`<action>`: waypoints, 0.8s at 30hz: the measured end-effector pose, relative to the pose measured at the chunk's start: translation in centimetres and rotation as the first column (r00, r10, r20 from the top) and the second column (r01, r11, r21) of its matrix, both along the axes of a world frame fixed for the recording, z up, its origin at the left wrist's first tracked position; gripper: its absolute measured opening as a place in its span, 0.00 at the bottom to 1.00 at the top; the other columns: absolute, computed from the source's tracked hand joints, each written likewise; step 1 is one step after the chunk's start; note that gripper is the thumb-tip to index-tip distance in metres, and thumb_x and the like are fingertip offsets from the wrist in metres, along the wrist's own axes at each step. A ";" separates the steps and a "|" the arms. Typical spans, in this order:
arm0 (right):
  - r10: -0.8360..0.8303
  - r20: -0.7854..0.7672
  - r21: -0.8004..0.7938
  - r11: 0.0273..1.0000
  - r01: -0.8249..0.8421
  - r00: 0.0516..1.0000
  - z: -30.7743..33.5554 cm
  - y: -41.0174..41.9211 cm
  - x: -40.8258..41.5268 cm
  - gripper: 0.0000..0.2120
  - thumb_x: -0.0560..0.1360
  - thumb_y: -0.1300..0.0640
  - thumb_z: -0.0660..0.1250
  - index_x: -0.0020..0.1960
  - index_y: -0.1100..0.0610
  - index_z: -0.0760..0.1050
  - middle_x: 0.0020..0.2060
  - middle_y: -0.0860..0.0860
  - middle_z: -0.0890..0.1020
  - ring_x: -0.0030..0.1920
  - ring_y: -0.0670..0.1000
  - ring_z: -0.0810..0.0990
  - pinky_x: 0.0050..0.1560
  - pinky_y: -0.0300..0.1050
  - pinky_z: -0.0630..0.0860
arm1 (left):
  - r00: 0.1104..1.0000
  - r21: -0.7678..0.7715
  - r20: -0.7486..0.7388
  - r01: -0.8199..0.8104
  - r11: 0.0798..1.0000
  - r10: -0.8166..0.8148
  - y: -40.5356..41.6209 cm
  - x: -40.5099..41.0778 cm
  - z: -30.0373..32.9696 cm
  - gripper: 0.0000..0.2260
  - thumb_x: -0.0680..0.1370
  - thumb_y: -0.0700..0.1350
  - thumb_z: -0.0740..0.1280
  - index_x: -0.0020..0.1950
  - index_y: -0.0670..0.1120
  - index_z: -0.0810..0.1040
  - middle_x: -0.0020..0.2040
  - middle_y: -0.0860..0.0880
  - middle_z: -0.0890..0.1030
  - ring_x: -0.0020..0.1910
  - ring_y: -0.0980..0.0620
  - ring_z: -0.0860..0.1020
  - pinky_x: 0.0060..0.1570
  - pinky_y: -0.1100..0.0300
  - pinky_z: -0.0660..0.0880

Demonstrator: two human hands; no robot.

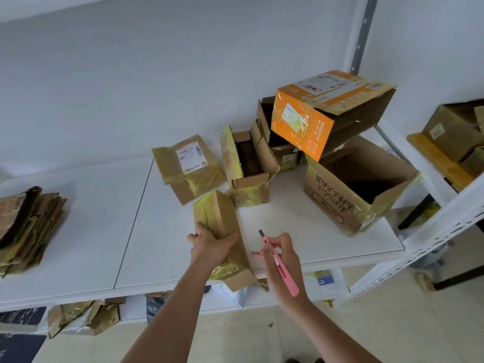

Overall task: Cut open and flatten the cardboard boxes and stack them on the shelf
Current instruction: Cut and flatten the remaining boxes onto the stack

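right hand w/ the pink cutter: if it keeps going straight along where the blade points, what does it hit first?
Likely bare shelf top: the right hand aims the pink cutter up-left, towards the gap between the box under the left hand and the small open box beyond. Depth is unclear.

Flattened brown box point(222, 231) with yellow tape lies on white shelf point(78, 231), open boxes point(358, 184) behind

white shelf point(78, 231); flattened stack point(26, 226); flat box point(188, 166); open boxes point(358, 187)
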State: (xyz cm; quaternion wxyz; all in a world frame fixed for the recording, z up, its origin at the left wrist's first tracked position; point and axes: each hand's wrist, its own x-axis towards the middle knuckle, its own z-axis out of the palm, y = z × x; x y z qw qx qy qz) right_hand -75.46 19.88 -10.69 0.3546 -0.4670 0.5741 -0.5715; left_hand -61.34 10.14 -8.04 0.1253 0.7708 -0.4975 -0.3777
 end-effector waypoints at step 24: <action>0.069 0.260 0.089 0.991 -0.095 0.963 -2.9 -2.3 -2.2 0.06 0.79 0.62 0.66 0.44 0.58 0.71 0.35 0.52 0.81 0.40 0.47 0.81 0.43 0.32 0.75 | 0.792 -0.131 0.239 0.599 0.790 -0.561 3.6 5.9 -3.8 0.29 0.65 0.76 0.56 0.62 0.84 0.46 0.72 0.72 0.48 0.78 0.58 0.40 0.73 0.55 0.32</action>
